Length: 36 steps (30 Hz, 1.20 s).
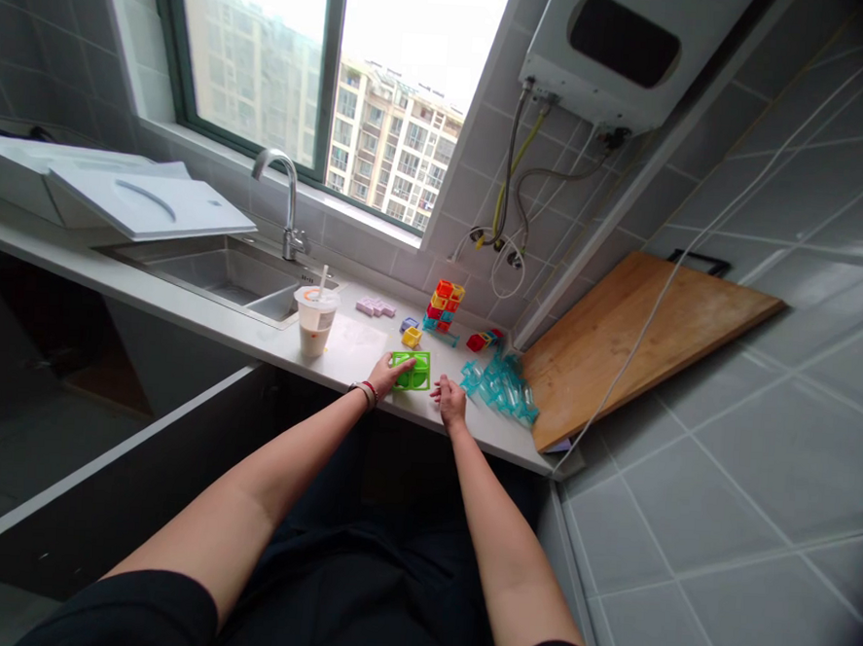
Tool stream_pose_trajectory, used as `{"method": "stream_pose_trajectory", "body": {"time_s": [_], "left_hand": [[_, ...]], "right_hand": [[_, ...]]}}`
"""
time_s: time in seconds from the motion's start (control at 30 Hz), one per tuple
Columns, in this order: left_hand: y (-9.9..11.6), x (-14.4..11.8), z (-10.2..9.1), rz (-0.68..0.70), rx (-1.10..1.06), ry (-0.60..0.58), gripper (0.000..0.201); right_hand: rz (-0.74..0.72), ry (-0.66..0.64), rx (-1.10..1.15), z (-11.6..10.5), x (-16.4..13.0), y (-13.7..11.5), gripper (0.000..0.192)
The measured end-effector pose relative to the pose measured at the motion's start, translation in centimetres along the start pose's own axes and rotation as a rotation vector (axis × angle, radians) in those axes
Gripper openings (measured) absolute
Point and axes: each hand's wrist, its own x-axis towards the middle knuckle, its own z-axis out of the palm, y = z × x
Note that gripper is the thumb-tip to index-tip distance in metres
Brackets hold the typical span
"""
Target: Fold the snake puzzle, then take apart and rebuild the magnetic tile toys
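Observation:
A bright green plastic frame [419, 373] with cut-out openings lies at the counter's front edge. My left hand [385, 373] is closed on its left side, the thumb across its top. Just right of the frame, apart from it, my right hand [451, 402] has its fingers curled in; whatever they may hold is too small to make out. Behind the frame sit a yellow block [411, 337] and a purple block [409, 325]. A stacked tower of red, yellow and blue see-through blocks [443, 306] rises farther back. Several teal plastic pieces [501, 384] are heaped beyond my right hand.
A lidded drink cup [315, 324] with a straw stands left of my hands, beside the steel sink [215, 273]. Pink pieces [375, 307] and a red-and-blue block group [483, 340] lie toward the wall. A wooden board [642, 346] leans at the right; a white box [146, 203] overhangs the sink.

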Motion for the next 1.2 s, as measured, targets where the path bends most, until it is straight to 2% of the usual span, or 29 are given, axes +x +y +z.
{"method": "stream_pose_trajectory", "body": {"time_s": [0.9, 1.2], "left_hand": [[0.4, -0.4, 0.2, 0.0, 0.074, -0.003, 0.067], [0.3, -0.4, 0.2, -0.026, 0.105, -0.026, 0.063]], "right_hand": [[-0.001, -0.004, 0.029, 0.0, 0.0, 0.0, 0.056], [-0.019, -0.093, 0.041, -0.3, -0.3, -0.6, 0.061]]}}
